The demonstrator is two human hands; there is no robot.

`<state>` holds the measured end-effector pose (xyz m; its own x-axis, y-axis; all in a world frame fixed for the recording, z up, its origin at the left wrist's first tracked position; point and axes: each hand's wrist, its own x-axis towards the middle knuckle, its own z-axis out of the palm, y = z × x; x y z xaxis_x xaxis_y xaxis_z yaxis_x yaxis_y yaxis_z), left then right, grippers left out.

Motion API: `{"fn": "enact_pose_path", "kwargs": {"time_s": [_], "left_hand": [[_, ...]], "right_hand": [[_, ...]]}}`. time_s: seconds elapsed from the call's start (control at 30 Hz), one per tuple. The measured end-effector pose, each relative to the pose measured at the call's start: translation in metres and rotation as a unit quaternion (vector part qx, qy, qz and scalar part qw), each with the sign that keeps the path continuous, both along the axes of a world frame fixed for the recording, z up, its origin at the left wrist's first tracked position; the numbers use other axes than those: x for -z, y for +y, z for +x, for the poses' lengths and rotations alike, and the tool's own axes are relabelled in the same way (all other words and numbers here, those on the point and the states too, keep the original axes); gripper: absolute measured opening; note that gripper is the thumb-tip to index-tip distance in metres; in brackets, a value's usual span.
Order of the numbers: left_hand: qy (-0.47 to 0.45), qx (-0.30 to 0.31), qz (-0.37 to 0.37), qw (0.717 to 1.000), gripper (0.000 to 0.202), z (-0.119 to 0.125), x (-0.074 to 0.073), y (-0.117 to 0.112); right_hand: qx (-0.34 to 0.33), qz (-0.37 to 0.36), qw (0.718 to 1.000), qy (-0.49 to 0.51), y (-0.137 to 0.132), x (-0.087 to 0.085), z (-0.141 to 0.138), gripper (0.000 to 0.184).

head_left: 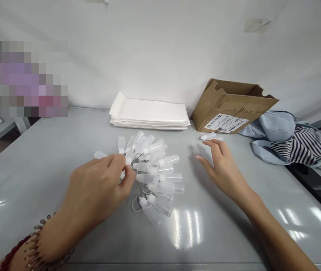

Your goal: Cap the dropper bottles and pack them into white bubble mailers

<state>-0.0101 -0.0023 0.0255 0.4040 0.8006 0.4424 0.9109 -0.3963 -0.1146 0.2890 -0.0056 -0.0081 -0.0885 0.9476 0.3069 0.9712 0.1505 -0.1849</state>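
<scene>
Translucent white-capped plastic bottles [163,187], piled centrally;
left hand [98,188] curled at their left, grip I cannot tell; right hand [225,171] spread, ungripping; crossing thin white loops [132,204] could snag neighbours.

Brown coiled band [32,241] on left wrist [53,236], dark red bracelet [11,253] beside it, bare right forearm [273,229]

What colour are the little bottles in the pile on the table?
The little bottles are see-through, cloudy white, best seen in the head view.
</scene>
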Motion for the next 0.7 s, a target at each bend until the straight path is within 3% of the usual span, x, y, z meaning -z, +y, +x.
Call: {"fn": "enact_pose_path", "kwargs": {"time_s": [0.13,0.23,0.5,0.7], "left_hand": [[0.044,0.01,-0.154,0.987,0.027,0.005,-0.004,-0.003],[0.043,0.026,-0.224,0.973,0.039,0.007,-0.006,-0.004],[-0.079,0.079,-0.165,0.98,0.048,0.003,-0.003,-0.005],[-0.112,0.08,-0.164,0.977,0.045,0.006,-0.006,-0.006]], "right_hand": [[0.035,0.001,0.999,-0.041,0.006,0.005,0.013,0.044],[0.054,0.0,0.997,-0.053,0.009,0.01,0.02,0.046],[0.066,-0.012,0.994,-0.091,0.016,0.023,0.033,0.046],[0.037,-0.016,0.992,-0.122,0.021,0.021,0.045,0.041]]}}
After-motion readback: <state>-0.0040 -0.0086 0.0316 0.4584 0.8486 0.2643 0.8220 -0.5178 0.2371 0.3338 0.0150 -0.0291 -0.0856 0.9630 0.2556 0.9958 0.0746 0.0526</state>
